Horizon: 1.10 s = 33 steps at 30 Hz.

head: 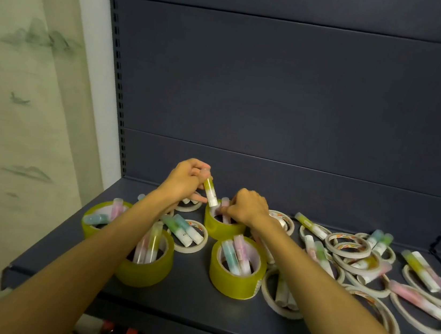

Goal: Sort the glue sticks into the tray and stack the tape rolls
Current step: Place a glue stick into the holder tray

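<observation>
Nearest me: my two bare forearms, reaching up the frame over the front lip of the dark shelf (195,303). Item in hand: one yellow-green glue stick (209,190), pinched near its upper end by the fingers of my left hand (184,179), tilted, its white lower end at the rim of the rear yellow tape roll (220,227); I judge it is held high so it clears the rim as it goes in or comes out, which of the two I cannot tell. My right hand (247,207) rests at that roll's far rim, fingers curled over a pale stick (225,201) standing in the core; grip closed on it, as far as I can see, probably to steady the contents. Three more wide yellow rolls serve as holders: left roll (100,219), front-left roll (145,263), front-centre roll (236,272), each with pastel sticks leaning inside. Between them, a thin white tape roll (190,237) lies flat under two blue-green sticks. To the right, a loose heap of thin white rolls (351,248), overlapping rather than stacked, with sticks strewn across and through them, including a yellow-green one (310,225) and a pink one (415,300). No tray is visible. Judgement: sorting is far from done; the white rolls remain unstacked.
</observation>
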Tool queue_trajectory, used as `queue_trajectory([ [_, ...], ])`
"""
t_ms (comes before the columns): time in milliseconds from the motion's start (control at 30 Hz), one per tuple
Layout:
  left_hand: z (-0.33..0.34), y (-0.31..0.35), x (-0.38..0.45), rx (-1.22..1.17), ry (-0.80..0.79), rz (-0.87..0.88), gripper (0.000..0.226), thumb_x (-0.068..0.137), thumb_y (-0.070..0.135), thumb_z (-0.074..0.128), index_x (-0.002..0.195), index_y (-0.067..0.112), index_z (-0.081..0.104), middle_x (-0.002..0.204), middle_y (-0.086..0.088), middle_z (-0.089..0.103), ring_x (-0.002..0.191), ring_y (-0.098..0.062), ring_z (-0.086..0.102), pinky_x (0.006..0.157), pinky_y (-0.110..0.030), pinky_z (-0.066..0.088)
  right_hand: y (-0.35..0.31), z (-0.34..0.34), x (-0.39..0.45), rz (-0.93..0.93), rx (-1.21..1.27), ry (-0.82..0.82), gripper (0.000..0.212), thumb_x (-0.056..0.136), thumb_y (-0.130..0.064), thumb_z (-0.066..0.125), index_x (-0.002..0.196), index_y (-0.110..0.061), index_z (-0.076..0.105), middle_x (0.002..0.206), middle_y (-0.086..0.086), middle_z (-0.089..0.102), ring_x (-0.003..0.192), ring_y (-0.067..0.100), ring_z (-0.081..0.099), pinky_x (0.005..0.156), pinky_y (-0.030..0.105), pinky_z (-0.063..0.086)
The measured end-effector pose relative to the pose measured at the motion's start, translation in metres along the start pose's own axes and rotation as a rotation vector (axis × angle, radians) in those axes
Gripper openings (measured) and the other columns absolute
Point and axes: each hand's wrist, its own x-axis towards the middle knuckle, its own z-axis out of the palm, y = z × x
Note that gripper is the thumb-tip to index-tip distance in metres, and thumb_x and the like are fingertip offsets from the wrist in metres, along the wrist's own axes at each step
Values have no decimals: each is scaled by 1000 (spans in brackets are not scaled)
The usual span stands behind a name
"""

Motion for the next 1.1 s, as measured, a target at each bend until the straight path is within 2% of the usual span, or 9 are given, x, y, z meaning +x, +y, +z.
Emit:
queue_trajectory([
  [100,-7,2,-4,-23,-30,2,19,98,11,59,115,4,62,102,-17,67,88,-25,72,64,-39,62,1,3,4,20,106,-35,45,79,-60,70,75,-16,73,70,3,67,68,18,63,62,33,49],
  [267,-11,8,-10,-88,-97,-5,17,91,7,68,106,-2,67,95,-19,72,86,-24,75,68,-33,62,6,-5,1,35,382,-14,43,89,-51,67,86,-9,75,85,13,71,69,17,59,67,35,52],
  [400,-11,14,-15,-155,-151,-21,22,84,-2,74,105,-5,69,97,-20,73,89,-25,75,68,-27,60,9,-18,-7,25,625,49,46,90,-53,64,82,-9,72,75,14,67,70,20,60,71,40,57],
  [467,-9,17,-16,-159,-171,-2,19,84,0,74,103,-2,71,96,-19,74,89,-25,74,68,-27,60,9,-26,-16,19,822,63,42,95,-45,61,83,-5,68,75,16,68,66,21,67,73,45,61],
  [567,-2,27,-20,-162,-190,19,16,92,13,69,105,4,65,96,-20,74,84,-30,75,67,-36,63,7,-44,-39,33,992,72,34,104,-30,51,96,2,60,73,13,64,56,14,66,54,30,59],
  [733,29,48,-28,-168,-319,-30,24,102,28,53,114,7,50,101,-23,68,78,-36,75,60,-39,63,36,-58,-79,112,1203,105,43,104,-30,50,110,12,60,85,21,62,71,24,67,60,32,60],
  [833,58,59,-40,-148,-361,-27,30,106,31,43,122,5,47,86,-23,67,65,-32,74,51,-35,60,64,-65,-109,137,1308,122,36,105,-26,48,115,6,61,91,17,68,79,22,71,69,37,62],
  [967,107,69,-61,-157,-429,-32,24,108,28,38,117,7,48,70,-16,66,60,-30,73,51,-39,61,105,-79,-152,197,1368,150,31,107,-21,44,117,1,62,97,15,71,86,21,73,68,38,61],
  [1100,166,77,-87,-188,-568,-25,3,105,15,47,102,15,49,79,-15,62,62,-26,72,52,-38,60,155,-95,-197,221,1404,203,30,106,-16,44,123,4,58,102,18,70,92,25,72,67,36,61],
])
